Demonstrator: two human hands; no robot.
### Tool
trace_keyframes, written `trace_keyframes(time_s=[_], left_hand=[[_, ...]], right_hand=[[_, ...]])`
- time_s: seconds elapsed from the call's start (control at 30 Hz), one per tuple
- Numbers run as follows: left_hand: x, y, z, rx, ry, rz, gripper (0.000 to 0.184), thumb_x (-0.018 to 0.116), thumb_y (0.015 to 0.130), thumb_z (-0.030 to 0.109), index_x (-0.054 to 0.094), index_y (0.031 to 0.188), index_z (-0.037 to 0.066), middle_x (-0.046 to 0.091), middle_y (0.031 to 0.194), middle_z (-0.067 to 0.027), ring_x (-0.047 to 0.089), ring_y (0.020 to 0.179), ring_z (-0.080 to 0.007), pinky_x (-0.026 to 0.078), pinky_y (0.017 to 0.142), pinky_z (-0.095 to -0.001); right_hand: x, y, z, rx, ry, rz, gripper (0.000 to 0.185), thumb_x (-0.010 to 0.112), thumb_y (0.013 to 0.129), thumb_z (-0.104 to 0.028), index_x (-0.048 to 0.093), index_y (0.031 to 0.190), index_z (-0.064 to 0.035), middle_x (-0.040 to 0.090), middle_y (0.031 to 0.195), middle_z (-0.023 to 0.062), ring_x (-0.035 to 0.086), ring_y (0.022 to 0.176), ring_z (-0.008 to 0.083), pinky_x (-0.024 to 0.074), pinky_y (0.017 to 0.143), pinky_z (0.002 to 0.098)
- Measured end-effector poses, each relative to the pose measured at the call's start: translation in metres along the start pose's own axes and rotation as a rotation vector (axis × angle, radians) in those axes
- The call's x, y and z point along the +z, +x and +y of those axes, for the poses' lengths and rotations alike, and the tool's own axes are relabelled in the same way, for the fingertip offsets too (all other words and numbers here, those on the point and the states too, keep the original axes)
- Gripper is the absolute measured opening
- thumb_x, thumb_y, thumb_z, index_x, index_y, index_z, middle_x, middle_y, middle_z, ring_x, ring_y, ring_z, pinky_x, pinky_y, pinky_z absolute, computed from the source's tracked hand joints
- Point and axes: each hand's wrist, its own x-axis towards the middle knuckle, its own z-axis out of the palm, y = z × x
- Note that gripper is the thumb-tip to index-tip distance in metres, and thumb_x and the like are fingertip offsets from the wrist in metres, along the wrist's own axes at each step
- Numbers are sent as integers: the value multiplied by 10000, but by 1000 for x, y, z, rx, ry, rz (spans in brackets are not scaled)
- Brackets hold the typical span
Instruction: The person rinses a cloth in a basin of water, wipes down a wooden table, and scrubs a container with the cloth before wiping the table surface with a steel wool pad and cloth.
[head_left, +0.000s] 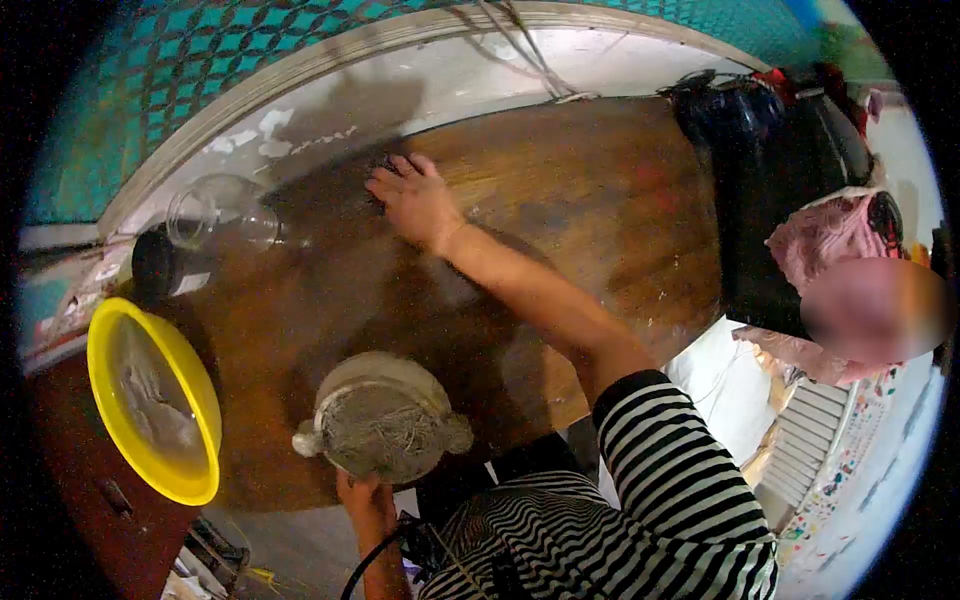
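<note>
My left hand [365, 490] is closed at the near edge of a round pale pot [385, 375] with a stubby lug on each side. Grey, stringy matter shows in the pot, and the fingers beneath it are largely hidden. Toward the back of the brown wooden table [590, 220], my right hand [415, 205] reaches out with its fingers spread over the surface. A dark patch borders those fingertips; whether it is a shadow or an object I cannot tell.
A yellow basin [205, 400] with greyish contents stands at the left. Behind it lies a clear jar [220, 210] near a dark round lid [153, 258]. Black bags [770, 170] and pink cloth [830, 235] crowd the right end. Cables [525, 50] hang along the back wall.
</note>
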Motion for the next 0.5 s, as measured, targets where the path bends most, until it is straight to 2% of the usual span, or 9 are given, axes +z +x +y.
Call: trace_keyframes(time_s=[0.1,0.13,0.17,0.23,0.3,0.37,0.4,0.43,0.5], left_hand=[[-20,14,-12,67,94,-66,600,583,676,106,436,1249,6,550,1082,-119,577,921,-237,508,773,-352],[-15,11,-9,57,74,-31,601,583,679,108,435,1252,4,551,1085,-121,579,918,-243,509,770,-354],[-4,6,-5,53,45,4,602,582,681,111,433,1254,3,552,1088,-123,581,915,-249,510,768,-357],[-19,18,-22,76,69,-3,609,591,682,111,430,1258,0,552,1095,-128,582,922,-260,514,765,-364],[-83,55,-71,127,197,-81,620,610,679,108,425,1261,-5,551,1103,-134,581,941,-272,518,763,-373],[-15,14,-30,83,-32,-105,639,631,679,102,419,1273,1,539,1137,-143,572,984,-284,519,777,-391],[10,3,-15,59,-139,-125,649,641,678,99,415,1280,4,533,1153,-148,568,1005,-290,520,784,-401],[6,9,-19,38,-94,-111,659,651,678,97,413,1286,9,523,1174,-152,559,1026,-295,519,793,-413],[-10,26,-31,1,-7,-75,678,670,676,94,409,1297,20,503,1217,-161,543,1068,-305,519,811,-438]], right_hand=[[-48,-1,44,-8,-127,-185,263,533,764,-93,607,1017,-106,618,1069,88,562,1025,312,397,898,484],[-67,-6,94,114,-145,-138,259,535,757,-91,606,1005,-120,623,1066,79,555,1053,281,402,895,468],[-69,-17,156,225,-167,-130,221,533,744,-81,618,945,-118,644,966,98,596,934,281,451,789,444],[-83,-27,188,235,-451,105,164,527,738,-71,626,864,-102,647,835,121,616,764,310,484,670,426],[-66,-12,153,392,-368,-96,182,544,727,-72,634,881,-104,648,834,128,621,805,312,480,698,437],[-44,-14,86,219,-210,-182,320,592,700,-75,606,1019,-97,598,1087,110,513,1103,286,359,926,498],[-37,-17,57,11,-154,-172,363,594,708,-76,601,1070,-101,580,1145,69,500,1125,299,343,962,483],[-46,-16,40,-31,-71,-244,397,578,729,-76,590,1122,-122,576,1180,33,479,1168,285,304,999,477],[-67,-16,79,-82,-117,-221,341,551,773,-88,602,1106,-139,577,1194,48,481,1172,284,298,1001,482]])
